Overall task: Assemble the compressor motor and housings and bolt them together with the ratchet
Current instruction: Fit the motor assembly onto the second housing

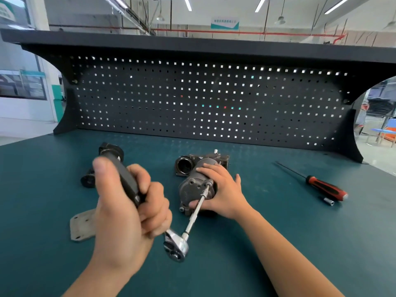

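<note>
The grey compressor motor assembly (192,189) lies on its side on the green bench, its end face toward me. My right hand (222,189) grips its right side, fingers over the top and thumb underneath. My left hand (126,206) holds the black handle of the ratchet (175,245). The ratchet's chrome head hangs low, and its long extension (196,211) runs up to a bolt (208,185) at the right of the end face. A dark housing (186,166) sits just behind the motor.
A black cylindrical part (107,155) lies at the back left, partly hidden by my left hand. A flat grey plate (82,226) with holes rests at the left. A red-and-black screwdriver (325,187) and a small socket (329,201) lie at the right. A pegboard (203,103) closes the back.
</note>
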